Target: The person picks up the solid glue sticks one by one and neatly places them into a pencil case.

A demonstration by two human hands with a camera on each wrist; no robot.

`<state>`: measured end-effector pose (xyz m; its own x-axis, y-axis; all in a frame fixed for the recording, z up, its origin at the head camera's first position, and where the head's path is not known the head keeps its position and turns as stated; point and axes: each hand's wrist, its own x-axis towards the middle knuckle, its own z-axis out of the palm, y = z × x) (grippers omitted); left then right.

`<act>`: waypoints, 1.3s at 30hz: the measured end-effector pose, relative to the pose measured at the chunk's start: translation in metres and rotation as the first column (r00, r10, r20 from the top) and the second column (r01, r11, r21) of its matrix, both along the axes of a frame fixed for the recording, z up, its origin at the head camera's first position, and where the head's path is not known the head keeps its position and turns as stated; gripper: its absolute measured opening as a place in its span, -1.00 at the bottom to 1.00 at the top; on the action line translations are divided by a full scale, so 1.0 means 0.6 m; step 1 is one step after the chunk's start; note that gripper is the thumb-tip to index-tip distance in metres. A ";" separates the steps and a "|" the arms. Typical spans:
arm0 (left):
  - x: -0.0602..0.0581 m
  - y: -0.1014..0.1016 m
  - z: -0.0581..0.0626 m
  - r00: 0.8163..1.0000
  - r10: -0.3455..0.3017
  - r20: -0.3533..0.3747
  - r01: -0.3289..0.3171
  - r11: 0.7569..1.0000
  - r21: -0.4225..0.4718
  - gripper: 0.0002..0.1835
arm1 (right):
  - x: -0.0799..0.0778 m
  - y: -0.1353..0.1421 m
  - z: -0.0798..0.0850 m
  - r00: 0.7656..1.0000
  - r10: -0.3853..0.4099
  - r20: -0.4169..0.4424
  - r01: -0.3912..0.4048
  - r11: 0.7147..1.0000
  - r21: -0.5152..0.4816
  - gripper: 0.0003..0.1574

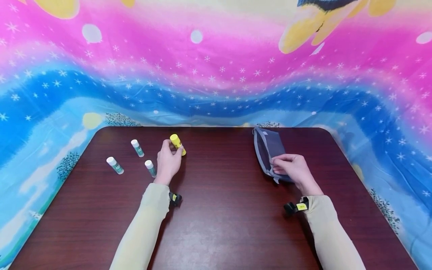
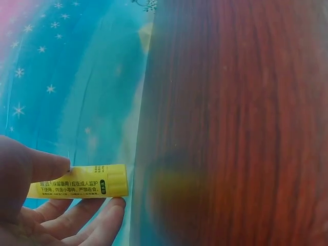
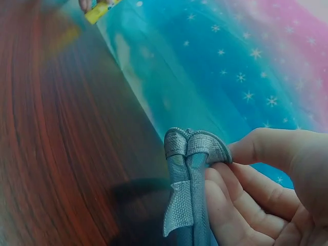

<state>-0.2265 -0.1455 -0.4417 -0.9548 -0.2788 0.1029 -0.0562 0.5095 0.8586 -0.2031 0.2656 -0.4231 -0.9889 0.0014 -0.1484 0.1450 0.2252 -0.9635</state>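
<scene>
My left hand (image 1: 168,161) holds a yellow glue stick (image 1: 177,144) between thumb and fingers over the left half of the table. In the left wrist view the printed label of this glue stick (image 2: 77,182) faces the camera. On the right, my right hand (image 1: 295,168) pinches the edge of a grey zippered pouch (image 1: 276,144), whose mouth gapes toward the left. The right wrist view shows the pouch's zipper end and fabric tab (image 3: 179,210), with thumb and fingers gripping the edge beside them.
Three white-capped glue sticks with green labels stand left of my left hand: one at the back (image 1: 137,148), one at far left (image 1: 115,165), one close to the wrist (image 1: 150,168). A patterned cloth (image 1: 209,86) hangs behind the dark wooden table (image 1: 216,225).
</scene>
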 end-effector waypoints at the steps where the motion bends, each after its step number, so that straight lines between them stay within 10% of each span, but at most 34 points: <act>1: 0.001 0.001 -0.001 1.000 -0.001 -0.001 0.001 1.000 0.004 -0.58 | -0.001 -0.002 0.000 1.000 0.002 0.000 -0.002 1.000 -0.023 -0.57; 39: 0.016 0.049 0.003 0.994 -0.086 -0.068 0.092 0.990 0.104 -0.61 | 0.002 -0.117 -0.003 0.995 0.097 -0.006 -0.096 0.982 -0.163 -0.71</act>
<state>-0.2167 -0.1161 -0.4398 -0.9688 -0.2056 0.1385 0.0418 0.4152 0.9088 -0.2018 0.1952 -0.4249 -0.9830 -0.1184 -0.1405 0.1318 0.0777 -0.9882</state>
